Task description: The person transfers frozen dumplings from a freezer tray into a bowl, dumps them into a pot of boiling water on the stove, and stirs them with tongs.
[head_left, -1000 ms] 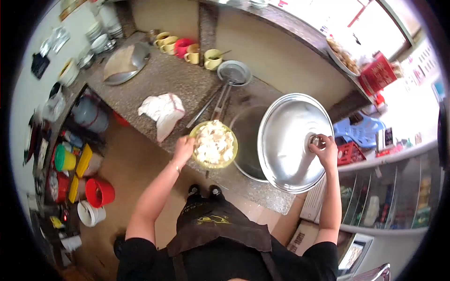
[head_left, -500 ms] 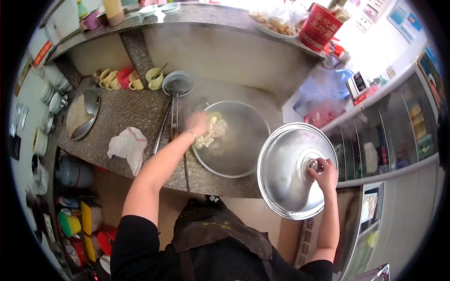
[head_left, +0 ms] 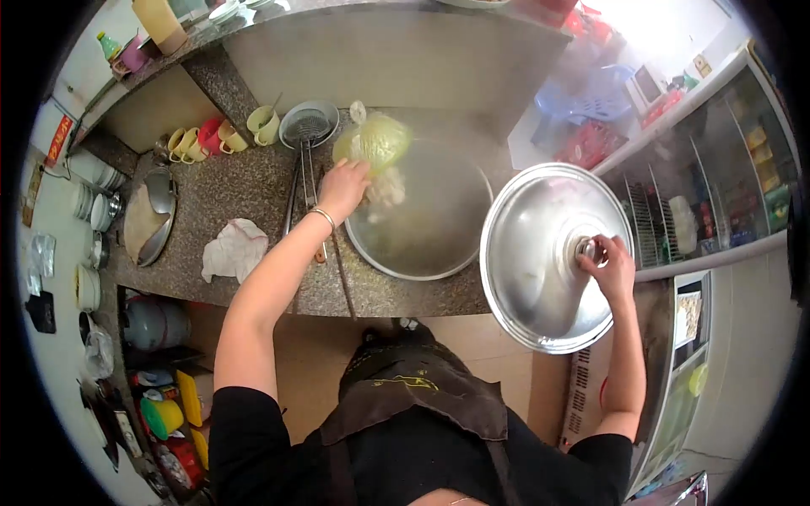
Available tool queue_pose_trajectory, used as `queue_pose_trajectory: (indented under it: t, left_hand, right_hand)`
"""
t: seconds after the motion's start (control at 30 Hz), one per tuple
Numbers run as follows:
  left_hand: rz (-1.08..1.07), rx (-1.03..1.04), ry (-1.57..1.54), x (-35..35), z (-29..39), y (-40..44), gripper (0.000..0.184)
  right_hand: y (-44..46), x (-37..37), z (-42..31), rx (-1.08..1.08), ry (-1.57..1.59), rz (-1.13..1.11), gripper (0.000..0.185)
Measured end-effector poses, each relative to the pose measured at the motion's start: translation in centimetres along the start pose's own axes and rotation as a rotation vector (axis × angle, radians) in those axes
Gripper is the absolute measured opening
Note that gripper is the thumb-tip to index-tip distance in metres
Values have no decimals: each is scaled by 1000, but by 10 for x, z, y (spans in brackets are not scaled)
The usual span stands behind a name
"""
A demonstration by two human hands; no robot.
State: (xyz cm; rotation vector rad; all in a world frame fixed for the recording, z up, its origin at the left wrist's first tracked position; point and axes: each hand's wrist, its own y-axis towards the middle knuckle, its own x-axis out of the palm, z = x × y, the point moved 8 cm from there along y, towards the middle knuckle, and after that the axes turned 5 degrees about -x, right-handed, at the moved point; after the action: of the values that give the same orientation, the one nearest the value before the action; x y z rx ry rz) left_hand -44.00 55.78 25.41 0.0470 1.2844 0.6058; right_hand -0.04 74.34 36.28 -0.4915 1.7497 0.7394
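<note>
My left hand (head_left: 344, 187) is closed on a thin yellow-green plastic bag (head_left: 384, 142) at the left rim of a large steaming pot (head_left: 419, 277). Pale, dumpling-like pieces (head_left: 387, 187) show just below the bag, over the cloudy liquid; steam blurs them. With its fingers around the knob, my right hand (head_left: 609, 268) holds a big shiny metal lid (head_left: 540, 244) tilted, to the right of the pot and off it.
Left of the pot lie a wire strainer (head_left: 305, 126) and a white cloth (head_left: 234, 250) on the speckled counter (head_left: 211, 185). Several cups (head_left: 263, 125) line the back. A metal pan (head_left: 152, 240) stands far left; a glass-fronted cabinet (head_left: 717, 185) is at right.
The bag now bulges up above my left hand, where mostly pale pieces showed before. My view has shifted. My right hand still holds the lid beside the pot.
</note>
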Motion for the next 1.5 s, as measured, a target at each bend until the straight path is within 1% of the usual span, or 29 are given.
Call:
queue_pose_trajectory:
  t: [0.03, 0.17, 0.23, 0.3, 0.33, 0.37, 0.4, 0.43, 0.5, 0.57, 0.6, 0.63, 0.73, 0.8, 0.87, 0.93, 1.0, 1.03, 1.07, 1.1, 1.13, 1.2, 1.23, 1.27, 1.3, 1.33, 1.37, 1.47, 1.5]
  left_hand:
    - [15, 14, 14, -9, 4, -2, 20]
    - [85, 97, 19, -48, 11, -14, 20]
    - [206, -40, -50, -83, -7, -28, 24]
    - [362, -191, -224, -115, -40, -57, 30]
    - [371, -372, -483, -120, -67, -80, 29]
    - [483, -327, -716, -124, -93, -107, 24]
    - [506, -448, -935, -126, -112, -138, 14]
    - [526, -602, -1121, -129, -122, -174, 16]
    - [644, -813, -1366, -134, -126, -251, 31]
    - [773, -864, -1656, -107, -149, -347, 36]
    - [872, -948, -1686, -94, -152, -395, 36]
    - [930, -1096, -1728, -77, -152, -449, 34]
    - [1081, -1280, -1786, -45, -132, -572, 23]
    - [1179, -1343, -1733, -33, -117, -625, 22]
    - [1239, -1351, -1707, -40, -96, -634, 22]
    - [1298, -1334, -1690, -60, -70, -628, 22]
    - [1215, -1326, -1593, -81, -53, -596, 21]
    - [1246, -1283, -1547, -89, -51, -578, 21]
    - [1277, -1245, -1550, -92, -52, -562, 21]
    - [1199, -1210, -1595, -92, -51, -544, 22]
    - [1114, -1175, -1635, -91, -49, -524, 23]
    - [1037, -1039, -1727, -110, -49, -441, 27]
    - [980, -966, -1748, -123, -46, -398, 29]
    - [886, -834, -1778, -136, -45, -352, 32]
    - [778, -757, -1750, -149, -42, -304, 39]
    - [751, -657, -1786, -162, -40, -256, 35]
    - [680, -625, -1774, -169, -41, -214, 35]
    - [634, -468, -1759, -206, -30, -89, 30]
    - [600, -420, -1758, -215, -31, -51, 24]
  right_hand:
    - [2, -2, -8, -14, 13, 6, 39]
    - [5, -15, -34, -51, 48, 3, 40]
    - [6, -20, -47, -91, 46, -18, 41]
    - [5, -22, -61, -107, 43, -16, 41]
    - [6, -24, -69, -126, 41, -18, 41]
    - [7, -17, -77, -176, 29, -13, 42]
    - [11, -8, -86, -186, 58, -32, 41]
    - [15, 6, -95, -223, 56, -37, 41]
    - [30, 35, -115, -287, 35, -74, 42]
    - [49, 63, -146, -333, -4, -116, 44]
    - [59, 77, -162, -355, -24, -132, 44]
    - [70, 94, -177, -374, -6, -172, 43]
    - [101, 147, -218, -413, -9, -290, 39]
    - [116, 175, -238, -437, 8, -322, 38]
    - [134, 214, -249, -413, 10, -403, 39]
    - [145, 245, -248, -376, -28, -524, 40]
    - [151, 265, -241, -378, 40, -559, 40]
    - [153, 269, -236, -381, 24, -504, 40]
    - [156, 284, -227, -371, 54, -530, 41]
    - [156, 287, -222, -354, 4, -547, 43]
    - [157, 297, -215, -386, 60, -489, 46]
    - [153, 288, -215, -412, 92, -386, 52]
    - [153, 288, -215, -393, 106, -431, 53]
    - [151, 291, -212, -369, 117, -478, 54]
    - [150, 289, -208, -362, 138, -419, 54]
    - [147, 290, -204, -353, 161, -359, 54]
    - [140, 274, -208, -412, 170, -266, 54]
    - [108, 240, -195, -460, 393, 9, 40]
    - [92, 231, -180, -406, 443, 54, 37]
